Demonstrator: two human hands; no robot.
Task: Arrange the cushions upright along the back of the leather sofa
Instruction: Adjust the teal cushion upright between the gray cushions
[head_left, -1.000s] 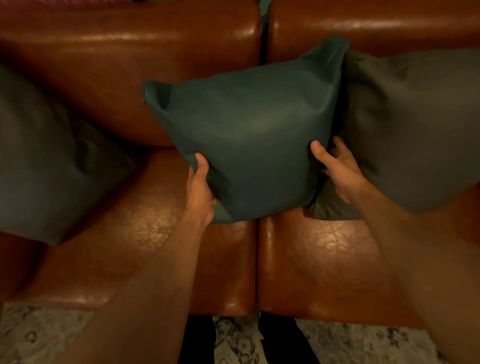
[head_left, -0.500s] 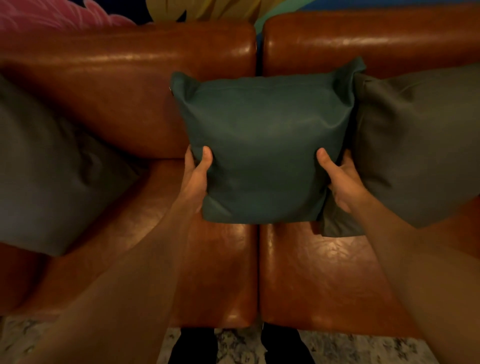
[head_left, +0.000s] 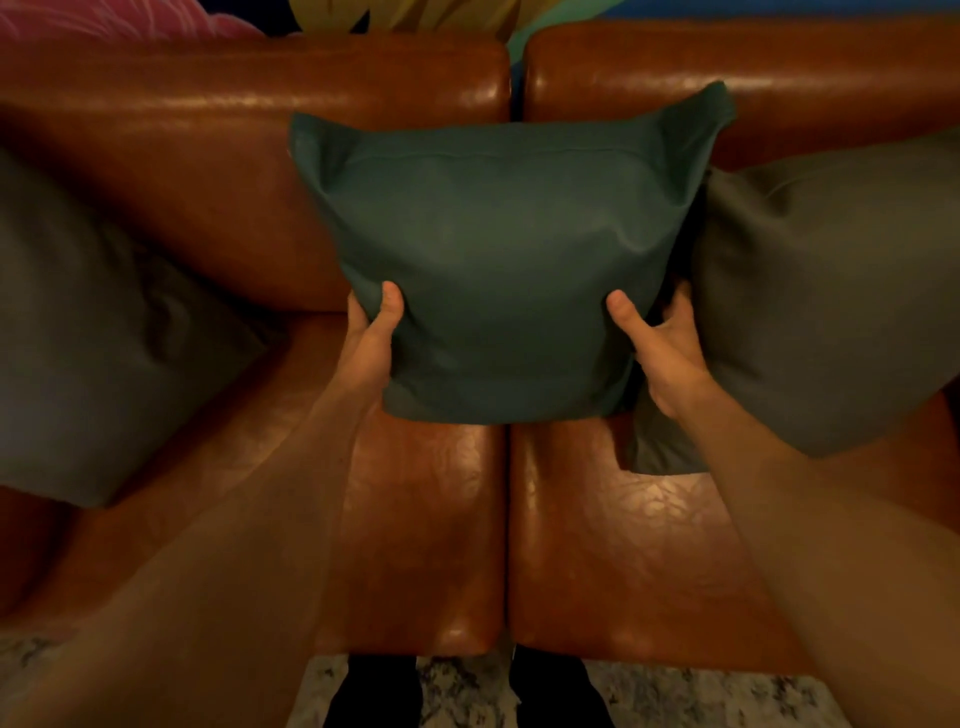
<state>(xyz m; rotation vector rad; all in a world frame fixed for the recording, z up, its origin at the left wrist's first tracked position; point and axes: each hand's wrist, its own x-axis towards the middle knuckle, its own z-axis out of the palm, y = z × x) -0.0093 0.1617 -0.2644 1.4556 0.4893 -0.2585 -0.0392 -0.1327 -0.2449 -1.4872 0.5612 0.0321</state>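
Note:
A teal cushion (head_left: 498, 270) stands upright at the middle of the brown leather sofa (head_left: 218, 171), over the gap between the two seat pads, leaning on the backrest. My left hand (head_left: 371, 338) grips its lower left edge, thumb on the front. My right hand (head_left: 660, 348) grips its lower right edge, fingers tucked behind. A grey cushion (head_left: 831, 291) leans against the backrest at the right, touching the teal one. Another grey cushion (head_left: 88, 338) rests tilted at the left end.
Bare seat leather (head_left: 613, 545) lies in front of the cushions. A patterned rug (head_left: 467, 691) and my dark feet show below the sofa's front edge. Colourful fabric or wall art (head_left: 405, 15) shows behind the backrest.
The teal cushion has turned from tilted to square and upright, and shifted a little right against the grey cushion. Both hands have kept their grip on its lower edges.

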